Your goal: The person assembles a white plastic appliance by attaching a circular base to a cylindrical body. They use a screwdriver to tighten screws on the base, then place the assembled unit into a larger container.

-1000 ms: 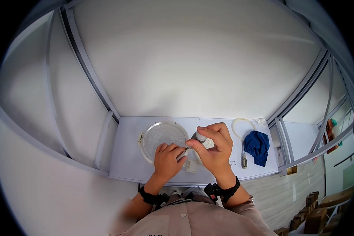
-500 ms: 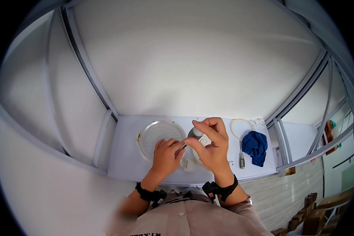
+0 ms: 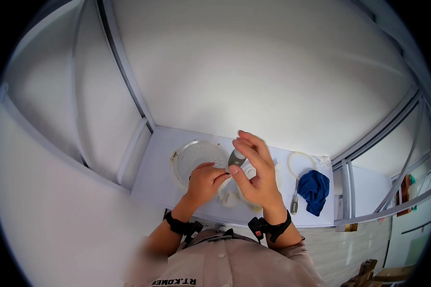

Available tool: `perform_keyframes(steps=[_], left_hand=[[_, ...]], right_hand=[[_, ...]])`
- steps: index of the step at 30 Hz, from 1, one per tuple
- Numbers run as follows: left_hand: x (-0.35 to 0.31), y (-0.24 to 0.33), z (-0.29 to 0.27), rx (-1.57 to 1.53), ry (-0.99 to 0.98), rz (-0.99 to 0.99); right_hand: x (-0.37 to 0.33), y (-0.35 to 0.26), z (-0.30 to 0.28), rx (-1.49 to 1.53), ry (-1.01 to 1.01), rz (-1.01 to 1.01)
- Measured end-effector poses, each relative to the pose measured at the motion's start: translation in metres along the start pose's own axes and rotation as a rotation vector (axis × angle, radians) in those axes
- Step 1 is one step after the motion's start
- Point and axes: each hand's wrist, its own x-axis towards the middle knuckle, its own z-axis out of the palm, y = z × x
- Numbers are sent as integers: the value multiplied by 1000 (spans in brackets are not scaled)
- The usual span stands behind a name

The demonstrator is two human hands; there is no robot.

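A grey-handled screwdriver (image 3: 236,158) with a pale rounded butt stands tilted between the thumb and fingers of my right hand (image 3: 258,177). That hand's fingers are long and nearly straight along the handle. My left hand (image 3: 207,183) is closed at the handle's lower end, its thumb and fingertips together; what they pinch is hidden. Behind my left hand lies a round, shallow, silvery dish-like part (image 3: 198,155) with a pale rim and a small clip at its left. A white round part (image 3: 249,170) is mostly covered by my right hand. Near my wrists sits a small whitish piece (image 3: 230,199).
On the right of the white table (image 3: 153,177) lie a crumpled blue cloth (image 3: 314,191), a second screwdriver (image 3: 295,204) and a pale ring (image 3: 290,162). A white wall (image 3: 263,71) rises behind. Metal frame posts (image 3: 124,67) flank the table, and boxes (image 3: 392,273) stand at lower right.
My right hand's fingers have straightened and spread from a curled grip, showing more of the grey handle. My left hand stays close by. The whole view has shifted and tilted slightly.
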Motion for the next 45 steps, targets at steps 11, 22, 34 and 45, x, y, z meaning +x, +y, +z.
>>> perform_keyframes(steps=[11,22,34,45], left_hand=[[9,21,-1,49,16,-100],[4,16,5,-30,24,-181],[-4,15,14,-78,70,-208],[-18,15,13,104,3,-129]], right_hand=[[-3,12,0,132,-47,17],[-7,13,-3,36,-10,19],[-2,12,-5,-1,-1,-28],[-8,18,-11,225,63,118]])
